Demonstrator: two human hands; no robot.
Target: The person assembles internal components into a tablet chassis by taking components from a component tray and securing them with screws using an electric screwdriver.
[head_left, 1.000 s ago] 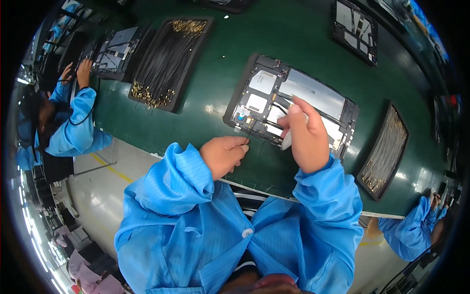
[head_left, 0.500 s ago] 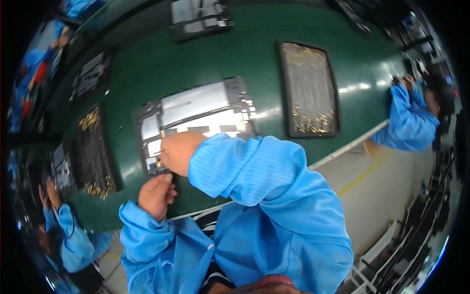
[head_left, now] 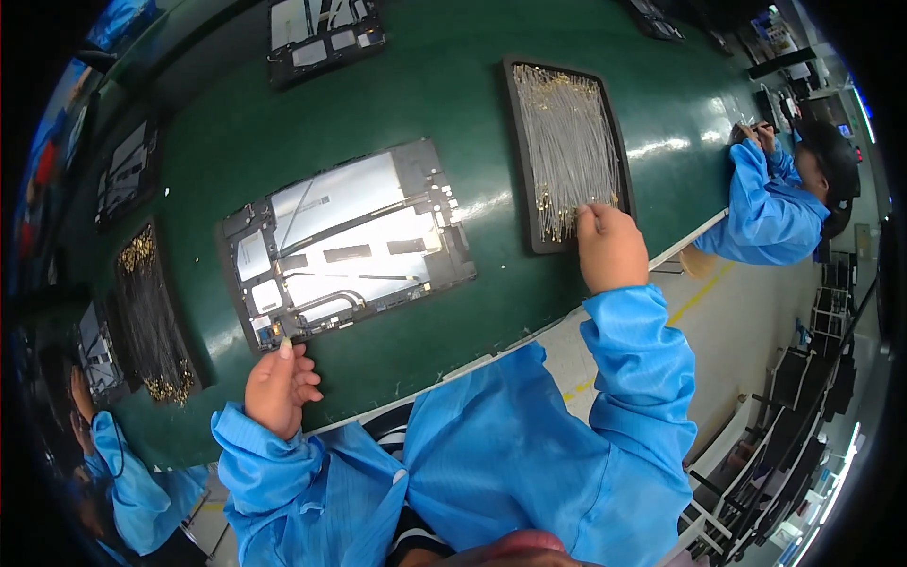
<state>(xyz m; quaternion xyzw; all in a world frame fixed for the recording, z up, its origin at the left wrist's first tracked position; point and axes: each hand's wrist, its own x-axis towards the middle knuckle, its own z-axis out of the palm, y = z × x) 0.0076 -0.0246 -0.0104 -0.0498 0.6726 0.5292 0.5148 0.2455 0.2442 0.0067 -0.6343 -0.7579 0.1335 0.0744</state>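
Observation:
In front of me lies an opened tablet, its silver battery packs, black frame and thin cables exposed. My left hand is at its near left corner, thumb tip against the edge and the other fingers loosely curled apart from the thumb. To the right, my right hand reaches over the near end of a black tray packed with thin grey cables with gold-coloured ends. Thumb and forefinger pinch together among the cable ends there; how many they hold is hidden.
A second tray, with dark gold-ended cables, stands at the left. More opened tablets lie at the far edge and far left of the green table. Co-workers in blue sit at the right and left.
My right hand has left the tablet's near left corner and moved right to the cable tray, where it pinches. My left hand stays at the corner, its fingers looser. The view has shifted slightly.

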